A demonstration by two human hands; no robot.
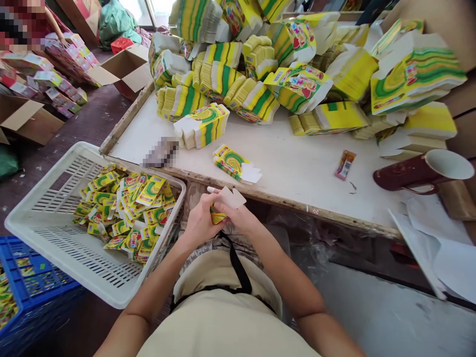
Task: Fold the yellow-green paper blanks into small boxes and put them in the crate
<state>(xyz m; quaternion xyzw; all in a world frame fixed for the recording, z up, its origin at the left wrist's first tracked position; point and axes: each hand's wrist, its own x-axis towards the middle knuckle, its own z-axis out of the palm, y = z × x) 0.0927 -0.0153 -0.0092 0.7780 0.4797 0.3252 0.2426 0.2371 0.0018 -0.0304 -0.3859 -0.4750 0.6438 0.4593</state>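
Note:
Close to my body, just off the table's front edge, both hands are closed around one small yellow carton (217, 216) whose white flaps (232, 197) stick out at the upper right. My left hand (204, 215) wraps its left side, and a pale covering shows on one fingertip. My right hand (237, 214) grips it from the right, near the flaps. Most of the carton is hidden by fingers. Ahead on the table lies a single yellow-green carton (234, 162) with its white end flap open. A stack of flat cartons (204, 124) stands behind it.
Many bundled flat cartons (223, 74) pile along the back of the white table (282, 158). At left, a white plastic basket (44, 213) holds many small cartons, beside a blue crate (40, 292). A maroon mug (405, 171) lies sideways at right, near a small sachet (345, 164). Another person's hand (63, 40) shows far left.

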